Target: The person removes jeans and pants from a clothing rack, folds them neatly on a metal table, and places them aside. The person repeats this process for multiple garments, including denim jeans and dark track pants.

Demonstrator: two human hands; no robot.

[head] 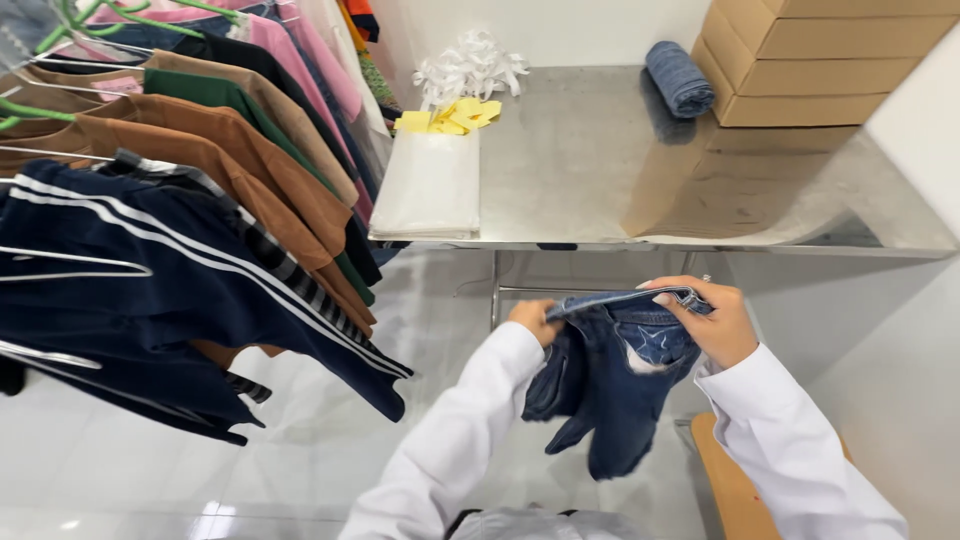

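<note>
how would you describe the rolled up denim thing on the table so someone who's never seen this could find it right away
Start at the steel table and look to its far right, where the cardboard boxes are stacked. The rolled denim lies against the front of those boxes. It is the only blue, tightly rolled cloth on the table; the white bags, yellow pieces and white strips all sit at the left end.

Bright even light, glare on steel table, wide-angle edge distortion.

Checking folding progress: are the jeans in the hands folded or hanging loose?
Hanging loose: both hands grip the jeans at the waistband, legs dangling bunched below.
</note>
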